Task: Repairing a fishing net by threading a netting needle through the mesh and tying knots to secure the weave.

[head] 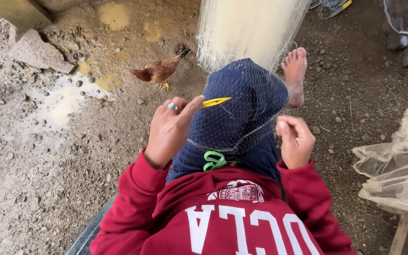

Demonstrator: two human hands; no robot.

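At the centre of the frame the left hand (170, 130), a silver ring on one finger, pinches the butt of a slim yellow plastic netting needle (215, 101), whose tip points right over the fine pale fishing net (242, 106) draped across the raised knee in dark blue trousers. To the right, the right hand (294, 139) is clenched, fingertips (284, 126) nipping the net's edge. Green-handled scissors (214, 160) lie in the lap between both wrists; a brown hen (159, 71) stands at upper left.
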